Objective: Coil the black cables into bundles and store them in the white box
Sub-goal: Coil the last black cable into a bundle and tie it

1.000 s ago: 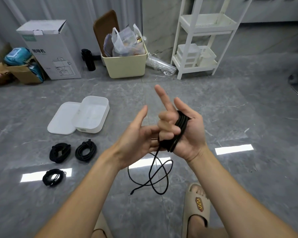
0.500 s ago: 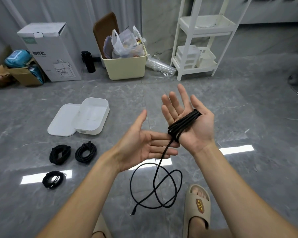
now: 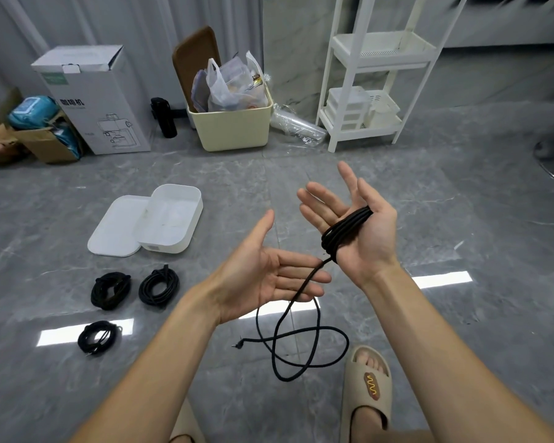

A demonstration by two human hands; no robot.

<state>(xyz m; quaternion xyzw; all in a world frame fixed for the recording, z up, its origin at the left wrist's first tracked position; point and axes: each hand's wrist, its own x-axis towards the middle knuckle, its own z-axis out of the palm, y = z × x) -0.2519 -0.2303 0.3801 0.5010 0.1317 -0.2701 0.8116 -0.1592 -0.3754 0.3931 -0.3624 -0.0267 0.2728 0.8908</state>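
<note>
several turns of black cable [image 3: 346, 231] are wound across the palm of the right hand [image 3: 362, 231], running from the gap by the thumb down to the heel of the hand. that hand is held palm up, its fingers [image 3: 320, 199] straight and a little spread, not curled over the wraps. from the lower edge of the wraps the loose end drops across the fingers of the left hand [image 3: 263, 276], which is also palm up and relaxed, fingers lying side by side and pointing right, thumb lifted; the cable rests on them and nothing pinches it. below the hands the rest of the cable hangs in wide crossing loops down to the grey floor [image 3: 461, 314], its small plug tip [image 3: 239, 345] lying to the left of the loops.

three coiled bundles already lie on the floor to the left: two side by side [image 3: 110, 290] [image 3: 159, 286] and a thinner one [image 3: 98, 337] nearer, on a bright strip of reflected light. just beyond them sits the white box [image 3: 170, 219], open, with its lid [image 3: 115, 230] flat against its left side, touching it.

a tan slipper [image 3: 367, 391] with a hot dog print is on the foot at lower right, near the loops. along the far wall stand a tall white carton [image 3: 93, 100], a black bottle [image 3: 163, 118], a cream bin [image 3: 232, 129] stuffed with plastic bags, and a white shelf rack [image 3: 365, 91].
</note>
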